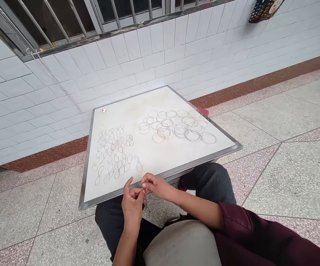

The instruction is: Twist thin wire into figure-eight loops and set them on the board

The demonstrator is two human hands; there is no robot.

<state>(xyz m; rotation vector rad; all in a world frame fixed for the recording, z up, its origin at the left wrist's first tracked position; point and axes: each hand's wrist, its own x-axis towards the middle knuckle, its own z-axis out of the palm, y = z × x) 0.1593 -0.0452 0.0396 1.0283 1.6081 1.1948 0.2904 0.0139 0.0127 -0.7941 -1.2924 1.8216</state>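
Wire loop (146, 198) pinched between both hands at the table's near edge

The left hand (133, 201) and the right hand (157, 186) meet just at the near edge of the white table (160, 162), right of its near left corner. Fingertips of both are closed on the thin loop, with the right hand's thumb and fingers pinching it from the right; one finger of the left hand stands raised. Part of the loop hangs below the fingertips, and the rest is hidden by them.

On the left half of the table lie rows of twisted loops (117, 172), many shaped like a figure eight. One single loop (139, 167) lies at the right end of the nearest row, just beyond the hands. Farther right, a spread of round rings (180, 130) lies flat, many overlapping. A small white-and-red object (104, 111) sits near the far left corner, too small to identify.

The table's far side is by a white tiled wall (148, 70), under a barred window (87, 22). Something red (203, 111) shows past the right edge. Dark-trousered knees (215, 177) are at the near side, and a maroon sleeve (248, 225) covers the right upper arm.
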